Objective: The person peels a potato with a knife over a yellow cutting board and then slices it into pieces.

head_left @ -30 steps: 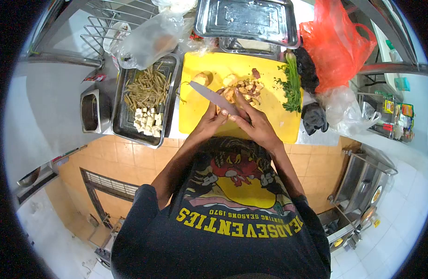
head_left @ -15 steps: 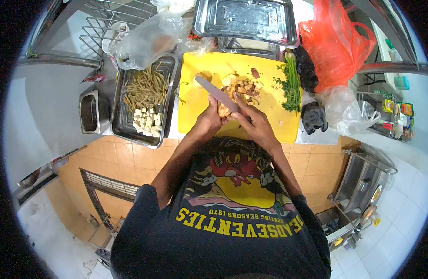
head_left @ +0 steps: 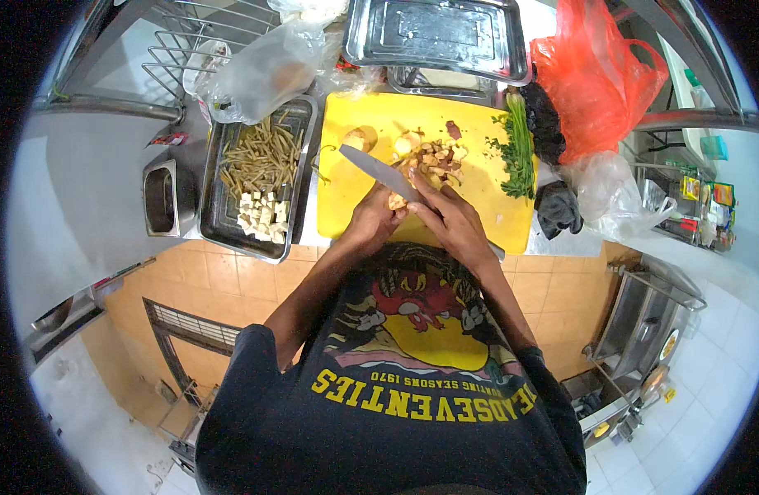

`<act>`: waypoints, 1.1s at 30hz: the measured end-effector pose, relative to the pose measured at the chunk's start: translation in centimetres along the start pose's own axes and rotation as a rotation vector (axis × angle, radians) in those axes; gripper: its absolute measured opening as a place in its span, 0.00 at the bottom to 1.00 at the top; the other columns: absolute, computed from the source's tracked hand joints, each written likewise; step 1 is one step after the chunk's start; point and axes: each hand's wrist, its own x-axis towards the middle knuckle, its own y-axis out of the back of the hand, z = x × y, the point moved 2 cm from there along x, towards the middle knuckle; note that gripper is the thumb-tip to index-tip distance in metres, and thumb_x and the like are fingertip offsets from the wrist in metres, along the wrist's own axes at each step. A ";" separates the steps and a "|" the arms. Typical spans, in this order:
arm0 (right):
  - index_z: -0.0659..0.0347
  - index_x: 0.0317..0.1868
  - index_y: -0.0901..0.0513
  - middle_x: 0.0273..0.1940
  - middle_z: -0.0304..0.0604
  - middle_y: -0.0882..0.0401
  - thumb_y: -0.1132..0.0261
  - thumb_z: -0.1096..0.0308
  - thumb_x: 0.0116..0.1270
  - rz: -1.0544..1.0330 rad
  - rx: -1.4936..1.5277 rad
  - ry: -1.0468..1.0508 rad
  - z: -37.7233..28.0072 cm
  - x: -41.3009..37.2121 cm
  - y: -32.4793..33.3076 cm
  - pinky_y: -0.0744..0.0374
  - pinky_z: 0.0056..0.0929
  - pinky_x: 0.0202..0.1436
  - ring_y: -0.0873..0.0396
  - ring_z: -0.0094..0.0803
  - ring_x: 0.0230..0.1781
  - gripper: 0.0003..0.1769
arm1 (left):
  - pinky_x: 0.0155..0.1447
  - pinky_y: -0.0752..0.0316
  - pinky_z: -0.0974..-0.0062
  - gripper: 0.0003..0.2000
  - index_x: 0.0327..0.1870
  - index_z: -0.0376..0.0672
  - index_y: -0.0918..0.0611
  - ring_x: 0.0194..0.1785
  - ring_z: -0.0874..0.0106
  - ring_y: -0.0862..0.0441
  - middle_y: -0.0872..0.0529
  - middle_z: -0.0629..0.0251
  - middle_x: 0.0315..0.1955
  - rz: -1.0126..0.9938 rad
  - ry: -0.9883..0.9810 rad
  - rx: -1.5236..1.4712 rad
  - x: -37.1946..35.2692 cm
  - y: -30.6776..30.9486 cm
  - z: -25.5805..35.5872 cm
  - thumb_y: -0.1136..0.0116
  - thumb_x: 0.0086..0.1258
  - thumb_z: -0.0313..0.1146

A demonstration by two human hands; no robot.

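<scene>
My right hand [head_left: 452, 219] is closed around a kitchen knife [head_left: 378, 172], its broad blade slanting up to the left over the yellow cutting board [head_left: 478, 227]. The handle's end shows beyond my wrist. Close by, my left hand [head_left: 373, 218] is closed on a light-brown food piece [head_left: 397, 201] beside the blade; its fingers are partly hidden. Chopped brown and pale chunks [head_left: 440, 161] lie just past the knife. A rounded tan piece [head_left: 360, 139] sits near the blade's tip. Green leafy stalks [head_left: 520, 148] lie along the board's right side.
To the left, a metal tray [head_left: 210, 216] holds cut green beans [head_left: 260, 157] and white cubes [head_left: 262, 216]. A small metal container [head_left: 167, 198] stands beside it. An upturned-looking tray [head_left: 437, 33] is behind the board. Red [head_left: 586, 82] and clear plastic bags [head_left: 619, 194] are on the right.
The knife has shifted slightly left and toward my body, and its handle end now shows. Less of the piece in my left hand is visible. The right hand has moved a little closer to me.
</scene>
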 end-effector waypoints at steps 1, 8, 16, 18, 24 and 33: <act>0.36 0.72 0.34 0.48 0.61 0.22 0.40 0.49 0.71 0.000 -0.039 -0.039 -0.3 -0.2 0.1 0.22 0.48 0.49 0.20 0.57 0.46 0.30 | 0.60 0.30 0.76 0.24 0.73 0.46 0.40 0.65 0.71 0.32 0.34 0.63 0.65 -0.050 0.247 -0.543 0.1 -0.3 -0.3 0.55 0.78 0.36; 0.37 0.72 0.33 0.42 0.58 0.22 0.41 0.51 0.71 0.192 -0.157 -0.034 0.2 0.2 -1.4 0.21 0.45 0.45 0.19 0.54 0.41 0.29 | 0.49 0.29 0.79 0.25 0.74 0.48 0.43 0.49 0.78 0.29 0.30 0.63 0.59 0.123 0.018 -0.306 -0.7 -2.6 0.5 0.61 0.81 0.44; 0.58 0.73 0.37 0.66 0.59 0.30 0.44 0.55 0.75 0.061 0.348 -0.115 1.9 0.3 0.6 0.30 0.34 0.66 0.29 0.46 0.67 0.31 | 0.40 0.32 0.79 0.24 0.71 0.50 0.36 0.42 0.76 0.26 0.22 0.71 0.47 0.065 0.072 -0.437 -0.3 -1.5 1.5 0.59 0.79 0.47; 0.60 0.74 0.40 0.68 0.59 0.32 0.44 0.54 0.75 0.048 0.308 -0.146 1.9 -0.4 1.1 0.34 0.35 0.69 0.32 0.45 0.69 0.33 | 0.53 0.31 0.76 0.24 0.74 0.50 0.40 0.57 0.76 0.30 0.29 0.69 0.61 -0.039 0.126 -0.436 -0.3 -0.8 1.3 0.64 0.81 0.45; 0.59 0.75 0.42 0.67 0.60 0.32 0.43 0.53 0.74 -0.049 0.179 0.037 -0.2 -0.5 1.3 0.34 0.36 0.70 0.32 0.48 0.69 0.36 | 0.57 0.35 0.77 0.27 0.75 0.51 0.44 0.59 0.77 0.31 0.29 0.71 0.62 -0.091 0.155 -0.295 -0.2 -0.8 0.4 0.63 0.80 0.50; 0.60 0.74 0.40 0.65 0.60 0.29 0.38 0.55 0.71 -0.033 0.312 0.063 -0.4 -0.4 0.4 0.31 0.36 0.67 0.28 0.46 0.66 0.37 | 0.53 0.31 0.80 0.31 0.77 0.44 0.50 0.51 0.76 0.29 0.35 0.63 0.65 -0.067 -0.133 0.015 -2.0 -0.9 0.8 0.54 0.80 0.42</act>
